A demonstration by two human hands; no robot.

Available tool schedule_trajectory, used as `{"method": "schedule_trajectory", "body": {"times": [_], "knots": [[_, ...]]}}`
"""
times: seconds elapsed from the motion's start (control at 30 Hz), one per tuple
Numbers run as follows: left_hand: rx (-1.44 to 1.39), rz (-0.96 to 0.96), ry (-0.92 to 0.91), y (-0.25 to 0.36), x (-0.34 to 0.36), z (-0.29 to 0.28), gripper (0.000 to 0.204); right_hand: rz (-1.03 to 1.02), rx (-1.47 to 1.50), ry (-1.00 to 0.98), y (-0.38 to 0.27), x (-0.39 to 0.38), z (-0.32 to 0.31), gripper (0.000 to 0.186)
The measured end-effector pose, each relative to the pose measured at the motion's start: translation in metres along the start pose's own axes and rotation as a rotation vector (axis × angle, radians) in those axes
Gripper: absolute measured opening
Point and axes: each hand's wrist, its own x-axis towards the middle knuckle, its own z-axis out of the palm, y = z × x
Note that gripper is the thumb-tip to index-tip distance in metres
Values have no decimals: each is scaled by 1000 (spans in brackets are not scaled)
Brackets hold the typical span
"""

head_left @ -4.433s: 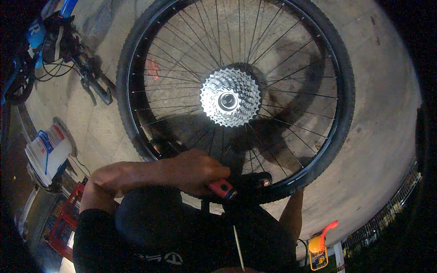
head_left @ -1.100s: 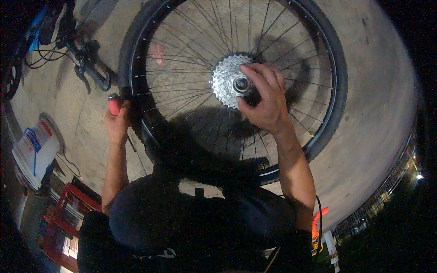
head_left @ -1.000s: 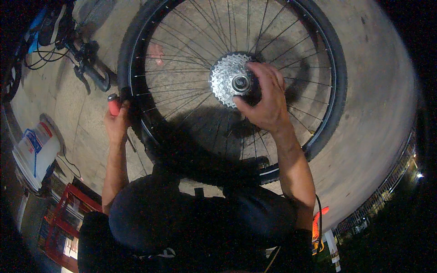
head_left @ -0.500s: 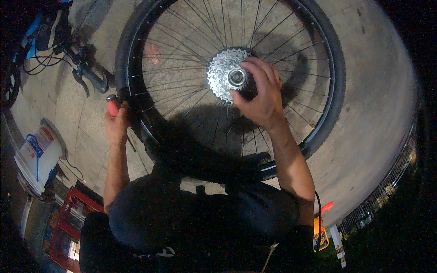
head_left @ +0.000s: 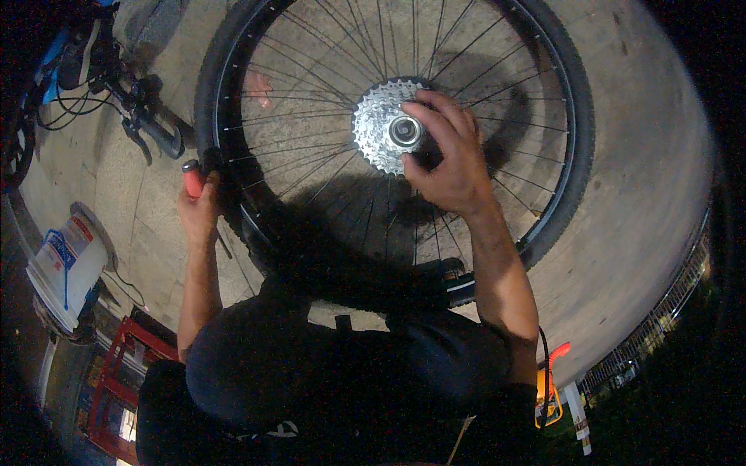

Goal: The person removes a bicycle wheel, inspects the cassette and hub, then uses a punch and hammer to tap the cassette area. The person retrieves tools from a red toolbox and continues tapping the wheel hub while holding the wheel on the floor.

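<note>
A bicycle wheel [head_left: 581, 155] with a black tyre lies in front of me, its silver sprocket cassette [head_left: 374, 128] facing up at the hub. My right hand [head_left: 451, 159] curls round the cassette's right side, thumb below and fingers above the round hub end [head_left: 405, 131]. Some of its fingertips are hidden behind the sprockets. At the wheel's left edge, my left hand [head_left: 199, 211] is closed on a red-handled screwdriver [head_left: 192, 180], handle end up, with a thin shaft showing below the hand. That hand is against the tyre.
A bicycle handlebar [head_left: 155, 132] with cables is at upper left. At left stands a white bucket [head_left: 66, 268], with a red metal frame [head_left: 116, 388] below it. An orange-and-yellow object [head_left: 549, 392] sits at lower right, near a fence [head_left: 653, 326].
My right thumb has slid slightly right along the cassette, and the wheel's right side has shifted a little to the right. My left hand stays almost in place with the screwdriver.
</note>
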Motion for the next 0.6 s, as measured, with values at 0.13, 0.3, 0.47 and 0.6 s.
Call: {"method": "schedule_trajectory", "body": {"times": [0.13,0.3,0.47,0.6], "knots": [[-1,10,15,3,-3,1,28,16,20,17,0,-1,2,62],[5,12,6,4,-2,1,27,34,-2,23,-2,-2,1,61],[-35,4,-17,7,-4,1,29,46,-30,34,-5,-3,2,63],[-21,0,-6,10,-6,3,27,74,-4,55,-7,-4,2,67]]}}
